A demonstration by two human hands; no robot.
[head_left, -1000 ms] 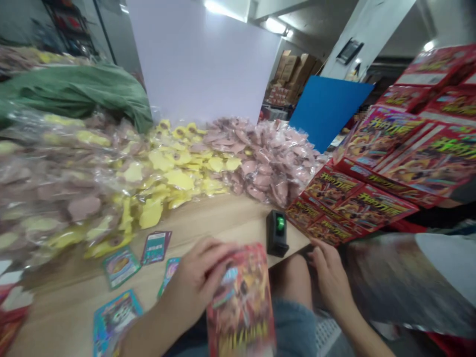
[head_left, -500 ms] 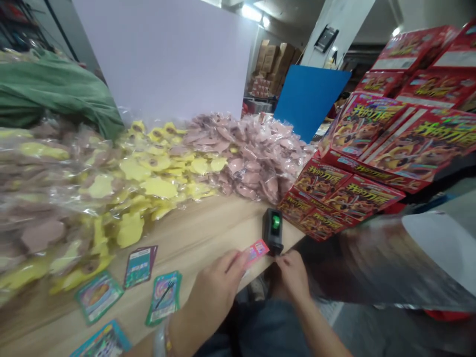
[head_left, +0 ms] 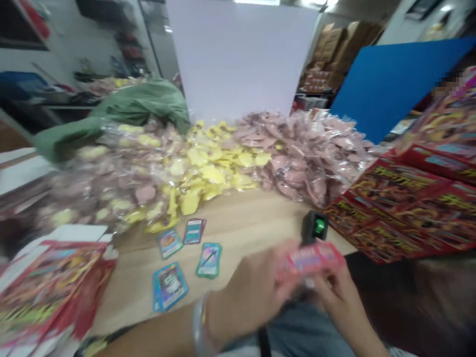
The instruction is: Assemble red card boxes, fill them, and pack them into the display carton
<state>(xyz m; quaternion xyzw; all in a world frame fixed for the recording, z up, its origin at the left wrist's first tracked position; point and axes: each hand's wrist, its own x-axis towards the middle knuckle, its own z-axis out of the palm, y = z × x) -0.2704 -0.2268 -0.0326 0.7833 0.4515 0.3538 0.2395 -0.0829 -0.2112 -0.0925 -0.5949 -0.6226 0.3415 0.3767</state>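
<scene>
In front of my lap, my left hand is closed on the left end of a small flat pink printed packet. My right hand has its fingers bent under the packet's right end and grips it there; motion blurs the fingertips. Just behind the packet, at the table edge, stands a black tape dispenser with something green inside. To the left lie small stacks of printed cards: a blue-bordered one, a green one with a fork-like picture, another green one and a teal one.
Bagged yellow pieces and bagged pinkish pieces are heaped across the back of the wooden table. Red printed boxes are stacked at the right. Flattened red cartons lie at the left. White and blue boards stand behind.
The view has swung left, bringing the flattened cartons into sight. The pink packet has come away from the dispenser's front, and my right hand has moved from the dispenser onto the packet.
</scene>
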